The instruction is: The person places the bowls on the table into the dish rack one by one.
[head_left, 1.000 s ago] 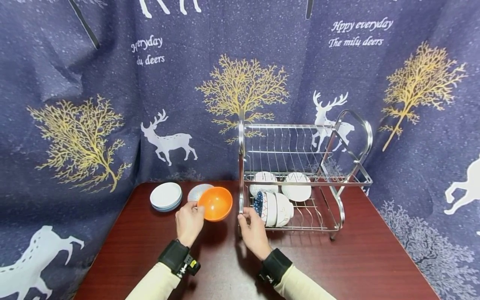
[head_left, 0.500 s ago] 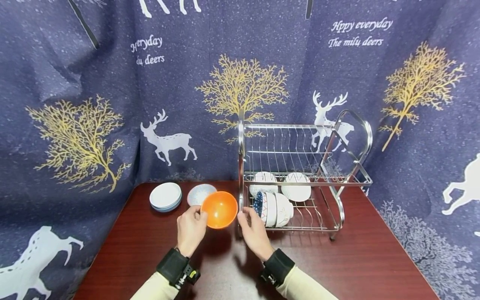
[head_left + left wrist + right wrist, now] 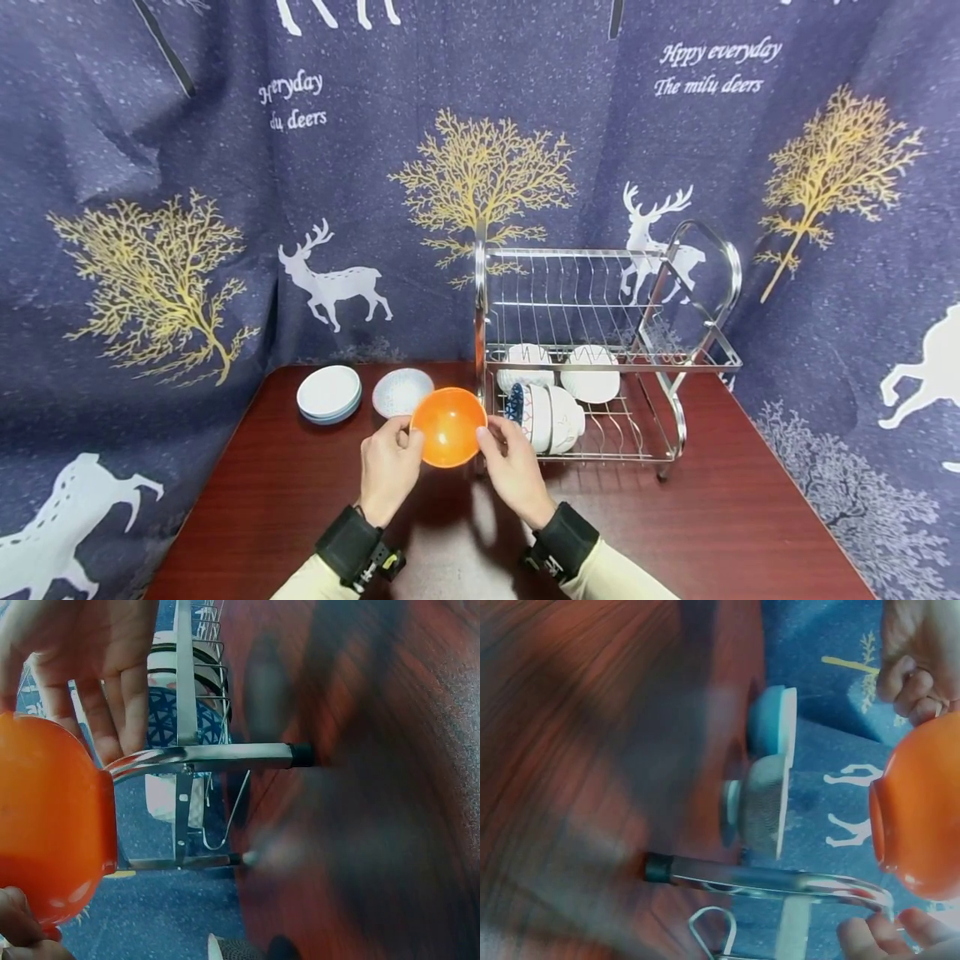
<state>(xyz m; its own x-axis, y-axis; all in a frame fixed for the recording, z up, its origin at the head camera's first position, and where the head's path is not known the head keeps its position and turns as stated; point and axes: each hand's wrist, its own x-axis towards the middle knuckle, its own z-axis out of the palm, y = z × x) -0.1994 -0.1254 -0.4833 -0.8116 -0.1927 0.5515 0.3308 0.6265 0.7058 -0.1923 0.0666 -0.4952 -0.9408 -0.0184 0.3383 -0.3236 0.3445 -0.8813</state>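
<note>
An orange bowl is held up above the table in the head view, its hollow side facing me. My left hand pinches its left rim, thumb in front and curled fingers behind. At the opposite rim is my right hand, its thumb touching or nearly touching the edge. The left wrist view shows that right hand with fingers extended near the bowl's outer side, not curled round it. Behind the bowl, a pale speckled bowl stands on the table.
A two-tier metal dish rack stands right of the hands. Its lower tier bears white bowls and a row of patterned bowls on their sides. Stacked white-and-blue dishes sit at the table's back left. Patterned cloth hangs behind.
The orange bowl has come right and toward me in my left hand, uncovering the speckled bowl. My right hand, formerly by the rack's left post, is now at the bowl's right rim.
</note>
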